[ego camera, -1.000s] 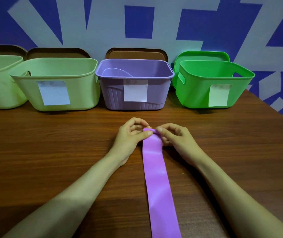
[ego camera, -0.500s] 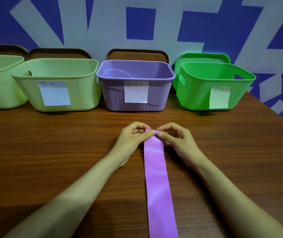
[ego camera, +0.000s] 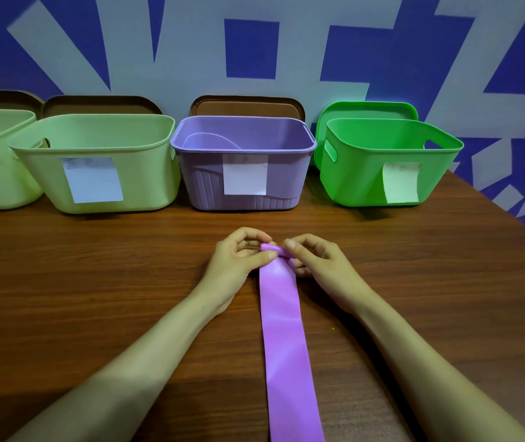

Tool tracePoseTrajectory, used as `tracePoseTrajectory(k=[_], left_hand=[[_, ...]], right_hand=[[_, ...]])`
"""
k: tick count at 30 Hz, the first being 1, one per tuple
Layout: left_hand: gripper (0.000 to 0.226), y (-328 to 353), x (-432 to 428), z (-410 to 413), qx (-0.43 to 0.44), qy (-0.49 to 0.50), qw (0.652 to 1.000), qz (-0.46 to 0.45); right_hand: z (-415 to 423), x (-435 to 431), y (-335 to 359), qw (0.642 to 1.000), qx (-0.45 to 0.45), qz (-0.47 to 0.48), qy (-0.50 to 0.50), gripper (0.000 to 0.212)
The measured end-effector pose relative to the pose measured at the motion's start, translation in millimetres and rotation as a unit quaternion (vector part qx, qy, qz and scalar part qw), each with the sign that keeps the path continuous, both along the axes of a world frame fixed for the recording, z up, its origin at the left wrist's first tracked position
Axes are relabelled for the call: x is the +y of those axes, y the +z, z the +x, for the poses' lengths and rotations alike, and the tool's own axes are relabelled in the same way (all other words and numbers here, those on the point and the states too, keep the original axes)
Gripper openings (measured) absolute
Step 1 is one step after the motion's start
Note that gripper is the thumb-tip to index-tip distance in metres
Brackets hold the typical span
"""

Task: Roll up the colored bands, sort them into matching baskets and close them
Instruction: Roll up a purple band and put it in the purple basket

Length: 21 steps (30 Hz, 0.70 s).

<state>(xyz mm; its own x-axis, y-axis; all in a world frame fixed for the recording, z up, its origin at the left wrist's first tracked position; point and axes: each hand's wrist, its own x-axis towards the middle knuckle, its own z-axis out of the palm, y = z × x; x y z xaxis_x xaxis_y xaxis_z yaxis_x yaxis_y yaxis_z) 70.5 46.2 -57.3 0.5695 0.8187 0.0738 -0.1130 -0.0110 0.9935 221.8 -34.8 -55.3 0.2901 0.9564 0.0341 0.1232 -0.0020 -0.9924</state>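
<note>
Both hands, the left hand [ego camera: 235,263] and right hand [ego camera: 318,266], pinch the rolled far end of a purple band [ego camera: 283,339] lying mid-bench toward the near edge. Thin, soft and stretchy-looking, it probably needs gripping at both roll ends.

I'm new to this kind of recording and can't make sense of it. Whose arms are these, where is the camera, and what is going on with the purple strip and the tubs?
There is no machine here: a person wears a camera on the head, looking forward and down at their own two bare arms. On the wooden table lies a long purple band, running toward the viewer. The left hand and right hand pinch its far end, which is curled into a small roll. Along the wall stand open baskets with paper labels: two pale green baskets, a purple basket and a bright green basket. Lids lean behind them. The purple basket matches the band.
</note>
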Motion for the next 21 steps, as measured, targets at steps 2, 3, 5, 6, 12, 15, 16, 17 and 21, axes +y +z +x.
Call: tracePoseTrajectory(k=[2, 3, 5, 6, 12, 15, 16, 17, 21], left_hand=[[0.022, -0.2, 0.2, 0.0, -0.004, -0.005, 1.000, 0.002], [0.022, -0.2, 0.0, 0.3, -0.002, -0.006, 1.000, 0.002], [0.023, -0.5, -0.3, 1.4, 0.004, -0.007, 1.000, -0.004], [0.023, -0.8, -0.4, 2.2, 0.012, -0.009, 1.000, -0.008], [0.021, 0.8, -1.0, 2.6, 0.030, -0.043, 0.998, -0.026], [0.024, 2.6, -1.2, 2.0, 0.019, -0.037, 0.999, -0.033], [0.024, 3.2, -1.6, 2.0, 0.017, -0.037, 0.999, -0.035], [0.023, 3.8, -2.3, 2.2, 0.012, -0.037, 0.998, -0.039], [0.021, 5.4, -3.0, 2.4, 0.006, -0.033, 0.998, -0.050]], right_hand=[[0.1, -0.1, 0.1, 1.000, -0.016, -0.006, 0.012, 0.015], [0.2, -0.1, -0.5, 1.000, -0.017, -0.003, 0.014, 0.013], [0.7, -0.4, -1.2, 1.000, -0.008, 0.008, 0.009, 0.011], [1.0, -0.5, -1.2, 1.000, 0.002, 0.013, 0.005, 0.010], [1.8, -0.9, -1.5, 0.998, 0.050, 0.033, -0.003, 0.011], [1.8, -1.6, -0.9, 0.998, 0.049, 0.042, -0.010, 0.010], [1.9, -1.7, -0.4, 0.998, 0.046, 0.046, -0.012, 0.010], [1.8, -1.8, -0.1, 0.997, 0.048, 0.051, -0.012, 0.009], [1.5, -1.9, 0.9, 0.996, 0.063, 0.058, -0.004, 0.010]])
